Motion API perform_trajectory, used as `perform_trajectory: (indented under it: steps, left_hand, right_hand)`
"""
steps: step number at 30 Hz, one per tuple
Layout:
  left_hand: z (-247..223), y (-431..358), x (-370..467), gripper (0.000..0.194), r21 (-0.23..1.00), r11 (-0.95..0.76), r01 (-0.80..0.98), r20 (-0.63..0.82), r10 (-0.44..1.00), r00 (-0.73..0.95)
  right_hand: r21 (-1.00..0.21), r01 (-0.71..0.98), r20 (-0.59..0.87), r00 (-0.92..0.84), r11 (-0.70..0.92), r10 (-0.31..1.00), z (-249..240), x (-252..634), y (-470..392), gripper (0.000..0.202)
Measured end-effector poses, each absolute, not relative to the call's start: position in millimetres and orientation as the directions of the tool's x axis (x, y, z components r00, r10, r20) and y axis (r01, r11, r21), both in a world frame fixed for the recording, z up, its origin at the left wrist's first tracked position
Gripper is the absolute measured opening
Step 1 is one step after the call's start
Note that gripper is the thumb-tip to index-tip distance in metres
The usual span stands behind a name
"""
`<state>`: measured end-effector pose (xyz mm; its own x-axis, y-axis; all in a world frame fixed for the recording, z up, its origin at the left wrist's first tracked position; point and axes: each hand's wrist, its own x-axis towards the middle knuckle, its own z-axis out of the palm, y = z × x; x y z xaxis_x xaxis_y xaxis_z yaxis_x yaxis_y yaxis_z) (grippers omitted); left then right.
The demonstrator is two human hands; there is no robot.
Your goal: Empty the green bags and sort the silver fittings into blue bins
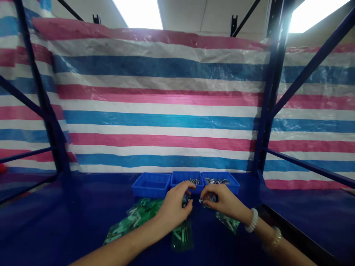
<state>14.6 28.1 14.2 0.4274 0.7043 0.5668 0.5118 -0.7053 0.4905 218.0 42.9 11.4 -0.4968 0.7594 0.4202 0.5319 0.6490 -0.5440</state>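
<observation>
My left hand (176, 205) is curved, thumb and fingers apart, over small metal parts (186, 200) in front of the middle blue bin (186, 173). A little to the right, my right hand (219, 197) pinches a small shiny piece (201, 200) between thumb and fingertip. More metal parts lie partly hidden beneath that hand. A green-tinted bag of pieces (181, 236) lies below my left hand. Another small green bag (227, 222) lies under my right wrist. Whether my left fingertips touch the parts is unclear.
A blue bin (152, 184) stands at the left of the row, and one with metal parts (222, 181) at the right. Many green bags (135, 218) are piled left of my left hand. A dark tray-like object (294, 232) lies right. Blue posts (267, 111) flank the striped sheet.
</observation>
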Motion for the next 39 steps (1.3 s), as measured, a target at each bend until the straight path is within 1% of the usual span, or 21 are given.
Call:
perform_trajectory:
  steps: [3, 6, 8, 12, 15, 17, 20, 22, 24, 26, 28, 29, 30, 31, 32, 33, 34, 36, 39]
  left_hand:
    - [7, 16, 19, 0.036, 0.607, -0.674, 0.422, 0.557, 0.739, 0.379]
    - [2, 7, 22, 0.027, 0.733, -0.594, 0.333, 0.513, 0.803, 0.302]
    - [2, 3, 23, 0.024, 0.790, -0.547, 0.276, 0.485, 0.834, 0.264]
    - [4, -2, 24, 0.016, 0.823, -0.517, 0.236, 0.475, 0.853, 0.216]
    - [4, -5, 25, 0.009, 0.814, -0.528, 0.242, 0.489, 0.848, 0.204]
    - [4, -7, 25, 0.005, 0.800, -0.547, 0.246, 0.506, 0.836, 0.215]
    - [10, -3, 24, 0.004, 0.746, -0.602, 0.284, 0.554, 0.798, 0.235]
    - [18, 8, 24, 0.007, 0.662, -0.666, 0.343, 0.624, 0.744, 0.239]
    - [27, 28, 24, 0.011, 0.510, -0.727, 0.460, 0.697, 0.663, 0.274]
    - [35, 52, 25, 0.015, 0.307, -0.737, 0.602, 0.708, 0.600, 0.373]
    - [37, 75, 26, 0.018, 0.227, -0.732, 0.642, 0.677, 0.593, 0.436]
    - [36, 83, 27, 0.019, 0.200, -0.729, 0.655, 0.661, 0.594, 0.459]
    - [34, 88, 26, 0.020, 0.185, -0.728, 0.661, 0.646, 0.597, 0.477]
    - [31, 91, 26, 0.022, 0.167, -0.726, 0.667, 0.632, 0.598, 0.492]
    - [28, 91, 24, 0.024, 0.150, -0.724, 0.674, 0.621, 0.599, 0.505]
    - [24, 88, 22, 0.026, 0.137, -0.722, 0.678, 0.612, 0.600, 0.515]
    - [21, 83, 20, 0.027, 0.128, -0.720, 0.682, 0.606, 0.601, 0.521]
    - [16, 72, 16, 0.028, 0.115, -0.715, 0.690, 0.594, 0.606, 0.528]
    - [13, 56, 12, 0.029, 0.114, -0.706, 0.699, 0.580, 0.619, 0.530]
  right_hand:
    - [-0.651, 0.425, 0.471, -0.425, 0.629, 0.773, 19, 212, 34, 0.005]
    - [-0.708, 0.345, 0.481, -0.405, 0.617, 0.778, 16, 206, 28, 0.011]
    - [-0.731, 0.310, 0.479, -0.402, 0.608, 0.781, 12, 202, 25, 0.014]
    - [-0.749, 0.305, 0.470, -0.382, 0.589, 0.796, 7, 198, 22, 0.022]
    - [-0.755, 0.312, 0.456, -0.382, 0.577, 0.804, 5, 194, 20, 0.030]
    - [-0.764, 0.292, 0.441, -0.414, 0.575, 0.797, 4, 192, 18, 0.037]
    - [-0.776, 0.245, 0.435, -0.460, 0.582, 0.774, 6, 194, 18, 0.044]
    - [-0.766, 0.259, 0.458, -0.424, 0.589, 0.782, 11, 198, 21, 0.045]
    - [-0.738, 0.324, 0.478, -0.368, 0.592, 0.797, 17, 206, 26, 0.044]
    - [-0.673, 0.433, 0.470, -0.376, 0.600, 0.799, 21, 216, 31, 0.037]
    - [-0.542, 0.564, 0.411, -0.469, 0.623, 0.782, 22, 226, 36, 0.020]
    - [-0.461, 0.622, 0.348, -0.530, 0.633, 0.773, 21, 231, 38, 0.011]
    - [-0.381, 0.668, 0.267, -0.582, 0.639, 0.768, 19, 235, 39, 0.018]
    - [-0.311, 0.702, 0.181, -0.618, 0.641, 0.765, 16, 239, 40, 0.031]
    - [-0.255, 0.725, 0.106, -0.637, 0.640, 0.764, 13, 241, 41, 0.043]
    - [-0.212, 0.743, 0.052, -0.640, 0.635, 0.767, 11, 243, 42, 0.050]
    - [-0.183, 0.756, 0.024, -0.635, 0.628, 0.772, 9, 244, 43, 0.052]
    - [-0.159, 0.772, 0.017, -0.621, 0.615, 0.784, 7, 244, 43, 0.048]
    - [-0.168, 0.793, 0.012, -0.592, 0.586, 0.805, 7, 243, 42, 0.043]
